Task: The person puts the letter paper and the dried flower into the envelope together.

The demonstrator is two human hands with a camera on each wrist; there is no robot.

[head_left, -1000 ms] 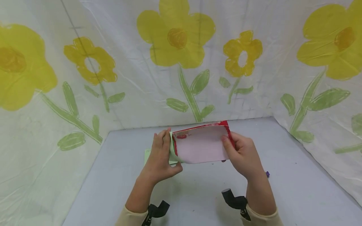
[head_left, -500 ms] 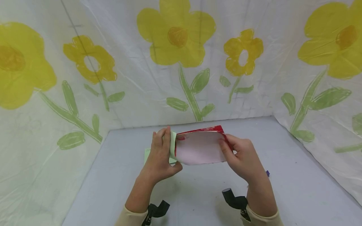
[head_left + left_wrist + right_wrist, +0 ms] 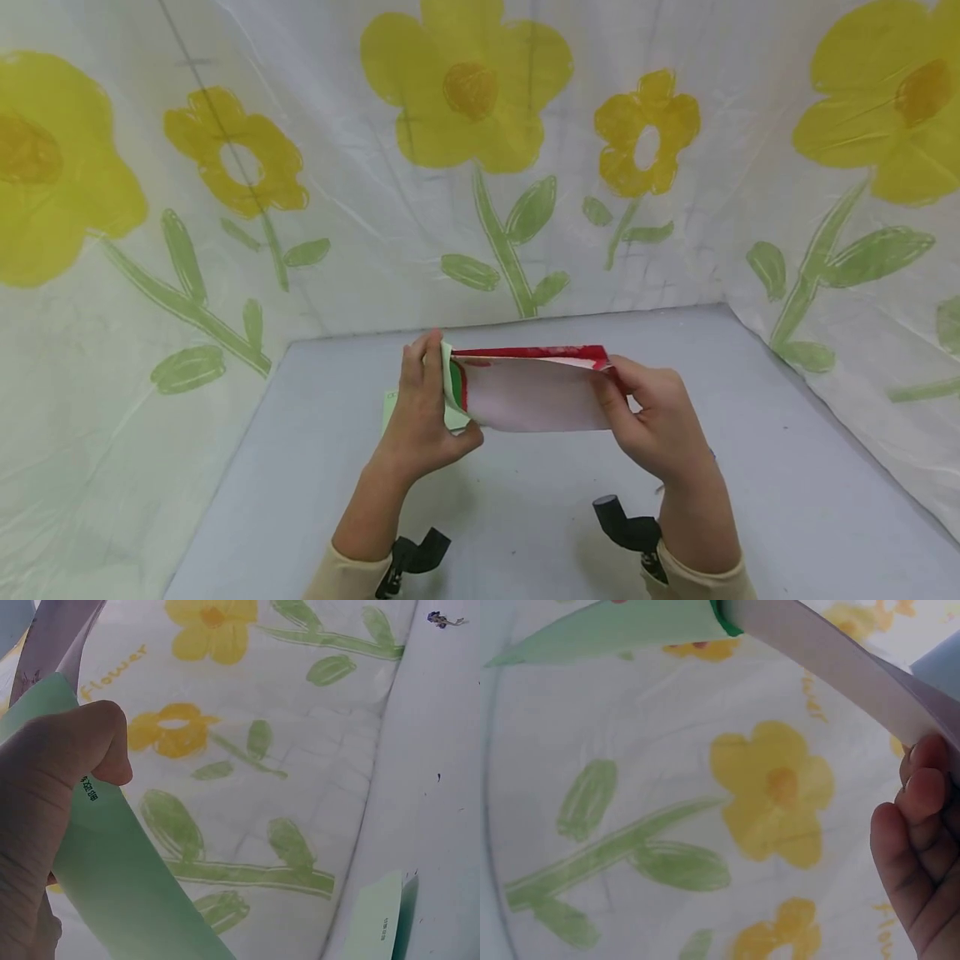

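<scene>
A folded paper card (image 3: 532,396) with a pale inner face and a red patterned edge is held up above the table, bowed and slightly gaping along its top. My left hand (image 3: 422,408) grips its left end, where pale green paper (image 3: 127,870) with small dark print adjoins the card; the thumb lies bent against that paper in the left wrist view. At the other end my right hand (image 3: 656,417) pinches the card, thumb in front and fingers behind. How the green paper and card join is hidden by the left hand.
Another pale green piece (image 3: 375,922) with small print is on the grey-white table (image 3: 525,533), partly behind the left hand. A small dried purple flower (image 3: 444,619) lies farther off. White sheeting (image 3: 337,275) painted with yellow flowers borders the table.
The right hand has shifted slightly right with its end of the card. The card's upper edge now lies flatter, and a green inner edge shows at its left end.
</scene>
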